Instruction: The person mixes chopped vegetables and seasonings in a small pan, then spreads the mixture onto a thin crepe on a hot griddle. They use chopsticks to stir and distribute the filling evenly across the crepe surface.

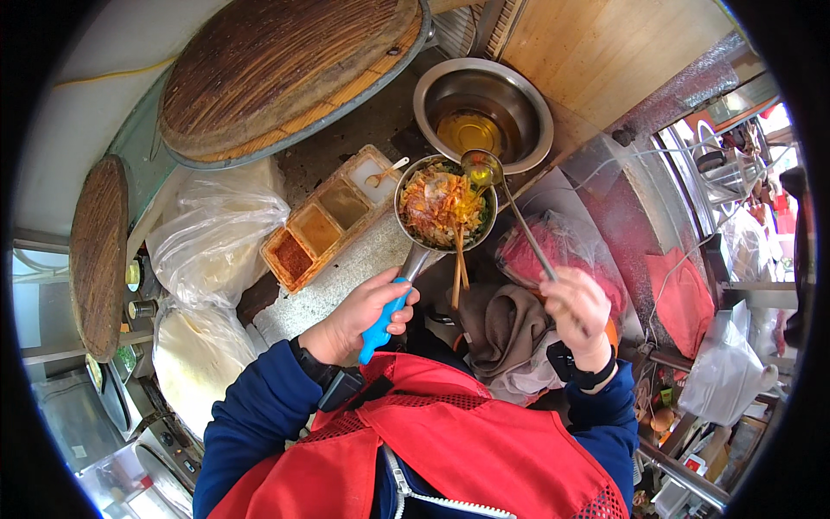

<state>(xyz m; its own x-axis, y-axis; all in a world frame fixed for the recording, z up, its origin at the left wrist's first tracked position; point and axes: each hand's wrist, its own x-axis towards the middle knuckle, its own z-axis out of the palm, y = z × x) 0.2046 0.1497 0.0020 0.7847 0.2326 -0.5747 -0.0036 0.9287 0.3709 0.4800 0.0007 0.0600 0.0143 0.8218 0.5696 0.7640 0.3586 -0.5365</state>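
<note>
My left hand (367, 313) is wrapped round the blue handle (381, 327) of a small metal pan. Shredded vegetables dusted with red and orange seasoning fill the pan (404, 227), and a pair of wooden chopsticks (458, 275) leans out over its near rim. In my right hand (575, 304) is a long-handled metal ladle (482, 169) with yellow oil in its bowl. The ladle's bowl is at the pan's far right rim, close to a wide steel basin (529, 108) with yellow oil in the bottom.
Left of the pan stands a seasoning box (298, 281) with several compartments and a small white spoon (388, 171). Clear plastic bags of pale dough rounds (194, 346) lie farther left. A large round wooden lid (277, 78) is at the back left. Brown cloth (501, 324) lies between my hands.
</note>
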